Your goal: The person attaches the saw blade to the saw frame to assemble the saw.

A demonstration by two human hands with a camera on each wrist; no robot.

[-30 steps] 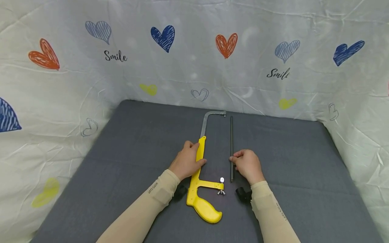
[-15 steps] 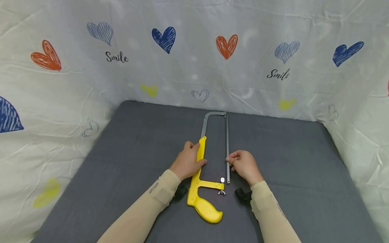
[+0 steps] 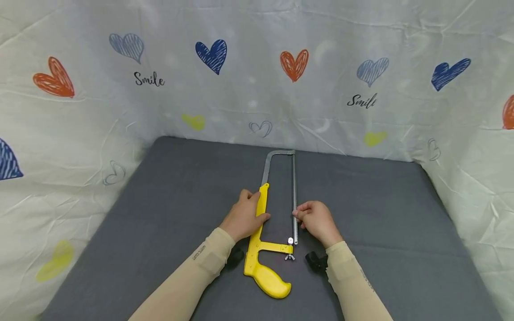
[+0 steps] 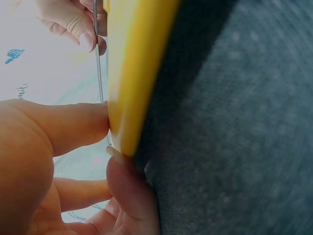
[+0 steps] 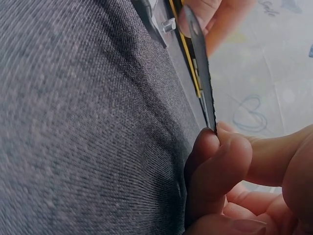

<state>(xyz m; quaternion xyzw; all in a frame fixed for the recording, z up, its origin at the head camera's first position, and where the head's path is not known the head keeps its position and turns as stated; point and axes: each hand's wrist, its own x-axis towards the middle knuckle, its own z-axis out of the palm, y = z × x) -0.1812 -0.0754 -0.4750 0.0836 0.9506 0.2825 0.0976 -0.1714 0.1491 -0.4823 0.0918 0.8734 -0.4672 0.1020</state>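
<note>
A yellow hacksaw frame point(image 3: 263, 200) with a grey metal front bow lies on the table, its handle point(image 3: 271, 281) toward me. My left hand point(image 3: 242, 216) holds the frame's back bar between thumb and fingers, as the left wrist view also shows. Between thumb and fingertips, my right hand point(image 3: 318, 221) pinches a thin hacksaw blade point(image 3: 294, 178). The toothed edge of the blade point(image 5: 204, 63) shows in the right wrist view. In the head view, its far end overlaps the tip of the bow; its near end is right beside the pin above the wing nut point(image 3: 289, 257).
Dark grey cloth point(image 3: 381, 214) covers the table. Behind and at both sides hangs a pale curtain point(image 3: 321, 107) printed with hearts. A black wrist mount point(image 3: 316, 261) sits under the right wrist, and another point(image 3: 235, 257) under the left.
My right hand has moved left with the blade, bringing it from apart on the right to up against the open side of the frame. The left hand keeps its hold on the frame.
</note>
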